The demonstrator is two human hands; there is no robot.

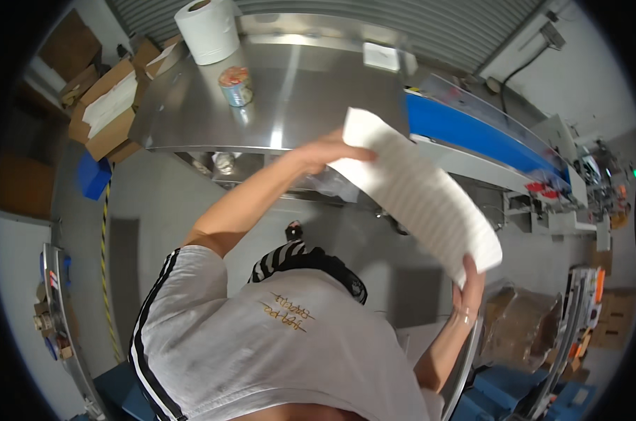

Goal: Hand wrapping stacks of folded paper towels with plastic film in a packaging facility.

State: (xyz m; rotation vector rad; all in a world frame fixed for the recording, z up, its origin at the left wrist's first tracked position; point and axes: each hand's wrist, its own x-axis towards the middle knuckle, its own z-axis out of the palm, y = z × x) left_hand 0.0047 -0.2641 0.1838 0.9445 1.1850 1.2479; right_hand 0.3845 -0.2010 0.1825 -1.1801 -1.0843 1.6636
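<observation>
A long white strip (423,196), ribbed with faint lines across it, stretches between my two hands in front of my body. It looks like paper, though its exact kind is unclear. My left hand (332,151) grips its upper left end, thumb lying over the face and fingers behind. At the lower right end my right hand (470,284) holds it, with the fingers partly hidden by the strip. On the steel table (185,105) beyond stands a round can (235,88) with a blue label and reddish top, apart from both hands.
A large white paper roll (208,31) stands at the table's back left. Left of the table is an open cardboard box (111,109). A blue conveyor belt (472,130) runs off to the right. A plastic-wrapped carton (525,326) sits at lower right.
</observation>
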